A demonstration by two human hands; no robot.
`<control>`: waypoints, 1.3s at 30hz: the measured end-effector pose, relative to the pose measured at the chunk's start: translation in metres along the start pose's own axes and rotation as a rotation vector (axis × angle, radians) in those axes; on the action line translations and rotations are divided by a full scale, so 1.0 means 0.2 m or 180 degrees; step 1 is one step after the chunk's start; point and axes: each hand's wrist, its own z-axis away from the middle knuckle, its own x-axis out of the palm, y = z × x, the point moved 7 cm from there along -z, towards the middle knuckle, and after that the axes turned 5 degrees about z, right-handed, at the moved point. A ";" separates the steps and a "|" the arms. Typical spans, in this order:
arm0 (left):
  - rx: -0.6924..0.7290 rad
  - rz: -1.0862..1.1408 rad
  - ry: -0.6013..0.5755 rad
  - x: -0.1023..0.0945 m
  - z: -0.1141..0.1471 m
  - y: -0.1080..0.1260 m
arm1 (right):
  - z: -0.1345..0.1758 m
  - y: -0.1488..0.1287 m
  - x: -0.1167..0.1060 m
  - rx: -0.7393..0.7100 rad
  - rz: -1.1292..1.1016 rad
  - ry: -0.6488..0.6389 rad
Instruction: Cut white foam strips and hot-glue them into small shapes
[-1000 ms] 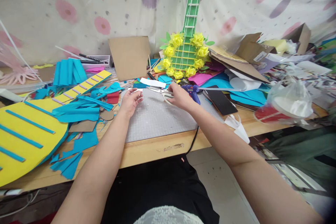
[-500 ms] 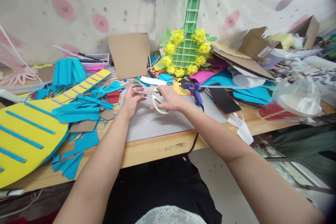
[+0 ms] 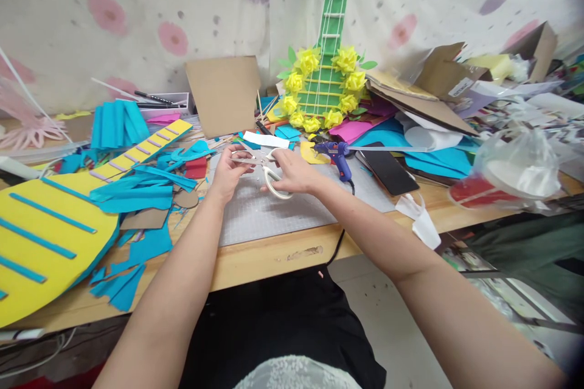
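Scissors point(image 3: 263, 161) are held over the cutting mat point(image 3: 292, 219), mid-desk point(image 3: 269, 262). Right hand point(image 3: 294, 171) is wrapped round the white handles, blades parted and pointing left; left hand point(image 3: 227, 176) has its fingers curled at the blades, and I cannot tell whether they pinch anything. Main hazard, as judged: a nicked left finger, caused by closing the blades with fingertips this near the edges. Anything small held there could also slip and skew the cut. Second hazard: blue glue gun point(image 3: 337, 158) lies just right of the right hand, nozzle facing left; a swing of the wrist could knock it, or burn if hot (heat not determinable). Its black cord point(image 3: 338, 246) drops over the near edge, where a snag could drag the gun.
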 end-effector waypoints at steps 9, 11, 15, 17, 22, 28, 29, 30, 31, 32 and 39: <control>0.0050 -0.0013 -0.0019 0.01 0.00 0.01 | 0.00 -0.02 -0.01 0.0012 -0.0087 -0.0128; 0.0036 0.0002 0.0002 0.01 0.00 0.01 | 0.00 -0.02 -0.01 0.0032 -0.0102 -0.0150; -0.0053 0.0028 0.0065 0.00 0.00 0.00 | 0.00 -0.02 -0.01 0.0067 -0.0121 -0.0200; -0.0053 0.0038 0.0060 0.00 0.00 0.00 | 0.00 -0.03 -0.01 0.0082 -0.0112 -0.0236; 0.0017 -0.0004 0.0005 0.00 -0.01 -0.01 | 0.01 -0.02 -0.01 0.0225 0.0071 -0.0294; 0.0165 -0.0053 0.0018 -0.01 -0.01 -0.01 | 0.00 -0.01 0.01 0.0339 0.0214 -0.0381; 0.0165 -0.0061 0.0046 -0.01 -0.01 -0.01 | 0.00 -0.01 0.02 0.0341 0.0220 -0.0382; 0.0155 -0.0066 0.0074 -0.01 -0.01 -0.01 | 0.00 -0.01 0.02 0.0348 0.0231 -0.0383; 0.0143 -0.0068 0.0092 -0.01 -0.01 -0.01 | 0.00 -0.01 0.02 0.0356 0.0246 -0.0393; 0.0135 -0.0067 0.0099 -0.01 -0.01 -0.01 | 0.00 -0.01 0.02 0.0360 0.0262 -0.0400; 0.0198 -0.0066 -0.0001 -0.01 -0.01 0.00 | 0.01 0.01 0.06 0.0612 0.0254 -0.0612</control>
